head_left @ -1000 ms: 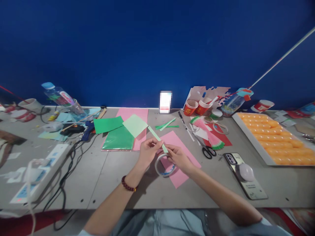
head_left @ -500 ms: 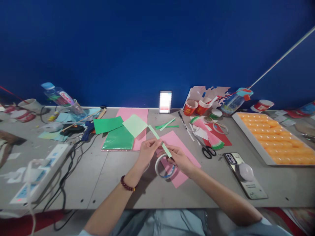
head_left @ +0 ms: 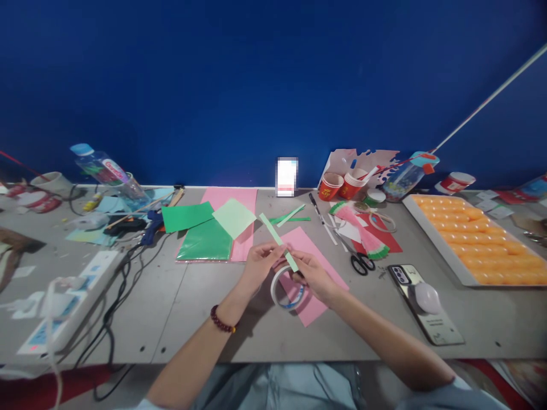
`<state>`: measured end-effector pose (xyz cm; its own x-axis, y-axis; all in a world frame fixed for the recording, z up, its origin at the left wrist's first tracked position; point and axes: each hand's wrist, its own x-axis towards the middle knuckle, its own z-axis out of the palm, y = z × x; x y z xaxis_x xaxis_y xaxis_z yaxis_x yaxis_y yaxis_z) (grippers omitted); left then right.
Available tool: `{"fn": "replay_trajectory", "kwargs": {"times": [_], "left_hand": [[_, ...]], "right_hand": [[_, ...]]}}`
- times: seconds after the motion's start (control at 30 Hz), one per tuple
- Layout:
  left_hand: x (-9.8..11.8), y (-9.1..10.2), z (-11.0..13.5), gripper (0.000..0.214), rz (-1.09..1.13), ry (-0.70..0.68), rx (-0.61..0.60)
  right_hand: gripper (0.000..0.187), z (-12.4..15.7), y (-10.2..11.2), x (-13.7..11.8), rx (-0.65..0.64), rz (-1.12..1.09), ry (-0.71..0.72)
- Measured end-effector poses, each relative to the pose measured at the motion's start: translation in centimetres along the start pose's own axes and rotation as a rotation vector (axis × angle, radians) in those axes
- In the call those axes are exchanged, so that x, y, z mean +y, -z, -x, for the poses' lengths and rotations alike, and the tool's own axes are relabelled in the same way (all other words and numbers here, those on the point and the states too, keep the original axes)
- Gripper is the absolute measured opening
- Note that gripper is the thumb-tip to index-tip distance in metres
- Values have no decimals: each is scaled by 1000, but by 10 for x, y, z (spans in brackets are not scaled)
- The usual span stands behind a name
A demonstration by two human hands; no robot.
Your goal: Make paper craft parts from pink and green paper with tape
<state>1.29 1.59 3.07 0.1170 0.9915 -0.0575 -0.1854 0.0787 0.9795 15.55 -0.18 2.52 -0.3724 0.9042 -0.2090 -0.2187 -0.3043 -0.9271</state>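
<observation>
Between my two hands is a pale green paper strip (head_left: 270, 229), slanting from upper left to lower right. My left hand (head_left: 261, 263) pinches it near the middle, thumb on top. My right hand (head_left: 314, 276) has its fingers closed on the lower right end. Just below the fingers is a white roll of tape (head_left: 274, 291), standing partly over a pink paper sheet (head_left: 325, 273); whether any finger touches the roll I cannot tell. Beyond the hands, several green strips (head_left: 294, 218) lie crossed. A pale green square (head_left: 234, 217) rests on pink and dark green paper.
Black scissors (head_left: 362, 264), a phone (head_left: 427, 319) and a tray of orange balls (head_left: 482, 245) are on the right. Red paper cups (head_left: 331, 187) stand at the back. On the left are a power strip (head_left: 72, 302), dark cables and a blue glue gun (head_left: 151, 226).
The paper strip and my left hand have shifted slightly to the right and down. My right hand stays almost in place, and the tape roll has barely moved.
</observation>
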Motion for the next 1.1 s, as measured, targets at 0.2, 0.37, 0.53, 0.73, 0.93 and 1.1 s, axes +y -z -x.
{"fn": "replay_trajectory", "kwargs": {"times": [0.2,0.37,0.53,0.73,0.93,1.1], "left_hand": [[0,-2,1,24,5,-19,30],[-3,-2,1,25,-53,-92,55],[0,-3,2,28,-153,-180,87],[5,-1,3,30,-252,-214,92],[3,-1,1,37,-18,32,10],[2,-2,-1,38,55,94,-9]], "right_hand": [[42,0,0,1,20,51,-6],[43,-1,-2,4,-4,65,1],[41,-1,-3,7,-48,56,25],[41,-1,-1,7,-84,80,21],[42,-3,1,10,-49,94,21],[38,-2,5,4,122,413,195]]}}
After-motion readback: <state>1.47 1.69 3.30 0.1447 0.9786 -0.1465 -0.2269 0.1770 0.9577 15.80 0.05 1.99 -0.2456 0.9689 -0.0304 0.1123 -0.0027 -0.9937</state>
